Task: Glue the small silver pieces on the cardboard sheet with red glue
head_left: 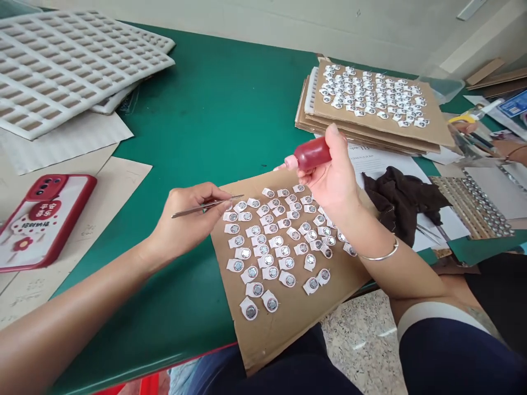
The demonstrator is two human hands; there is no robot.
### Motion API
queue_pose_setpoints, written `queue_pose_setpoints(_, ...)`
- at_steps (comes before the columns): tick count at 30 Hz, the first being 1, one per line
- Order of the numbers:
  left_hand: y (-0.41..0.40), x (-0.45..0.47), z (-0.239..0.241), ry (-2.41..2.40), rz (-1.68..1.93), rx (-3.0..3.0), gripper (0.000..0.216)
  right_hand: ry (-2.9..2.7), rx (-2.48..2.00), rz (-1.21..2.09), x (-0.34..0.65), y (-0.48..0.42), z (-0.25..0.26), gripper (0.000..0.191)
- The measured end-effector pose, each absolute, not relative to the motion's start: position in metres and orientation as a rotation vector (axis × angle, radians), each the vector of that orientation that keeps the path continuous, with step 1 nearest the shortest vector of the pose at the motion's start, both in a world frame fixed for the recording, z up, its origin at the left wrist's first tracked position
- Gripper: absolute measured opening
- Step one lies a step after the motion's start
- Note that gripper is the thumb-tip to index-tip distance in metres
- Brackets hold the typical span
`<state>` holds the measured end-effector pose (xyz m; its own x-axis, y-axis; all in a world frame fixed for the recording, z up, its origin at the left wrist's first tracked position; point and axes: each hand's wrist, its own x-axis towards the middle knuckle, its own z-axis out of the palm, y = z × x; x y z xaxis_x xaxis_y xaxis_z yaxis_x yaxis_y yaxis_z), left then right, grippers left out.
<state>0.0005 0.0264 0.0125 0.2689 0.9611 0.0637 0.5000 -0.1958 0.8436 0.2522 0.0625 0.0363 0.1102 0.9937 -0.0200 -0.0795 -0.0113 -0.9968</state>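
My left hand (187, 219) is closed on thin metal tweezers (206, 206), their tips pointing right over the top-left corner of a brown cardboard sheet (284, 323). The sheet carries several small white tabs with round metal centres (267, 258) laid in rows. My right hand (333, 175) grips a small red squeeze bottle (310, 154), its pale nozzle aimed left and down just above the far edge of the sheet. A silver bangle circles my right wrist.
A stack of cardboard (370, 118) with more white tabs lies at the back right. White foam trays (61, 60) sit at the back left, a red-cased phone (45, 219) at the left, a dark cloth (401, 200) and a strip of metal discs (477, 206) at the right.
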Motion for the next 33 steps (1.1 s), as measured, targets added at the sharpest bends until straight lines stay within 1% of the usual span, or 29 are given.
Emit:
queue_pose_setpoints(5,0.021,0.023,0.007,1.195,0.763,1.880,0.014,-1.028,-1.031,1.123,0.240,0.069,0.049,0.033)
queue_pose_setpoints(8,0.014,0.033,0.000,1.166,0.736,1.979,0.014,-1.032,-0.978,1.110,0.236,0.067,0.046,0.035)
queue_pose_setpoints(15,0.008,0.034,-0.009,0.983,0.737,2.231,0.011,-1.031,-1.067,1.053,0.244,0.064,0.038,0.042)
queue_pose_setpoints(24,0.010,0.028,-0.011,1.102,0.695,2.124,0.010,-1.034,-1.021,1.026,0.245,0.059,0.049,0.033)
queue_pose_setpoints(29,0.013,0.028,-0.012,1.078,0.641,2.167,0.011,-1.080,-1.207,1.026,0.257,0.058,0.047,0.033)
queue_pose_setpoints(33,0.015,0.028,-0.014,1.072,0.662,2.267,0.013,-1.103,-1.239,0.969,0.265,0.053,0.041,0.033)
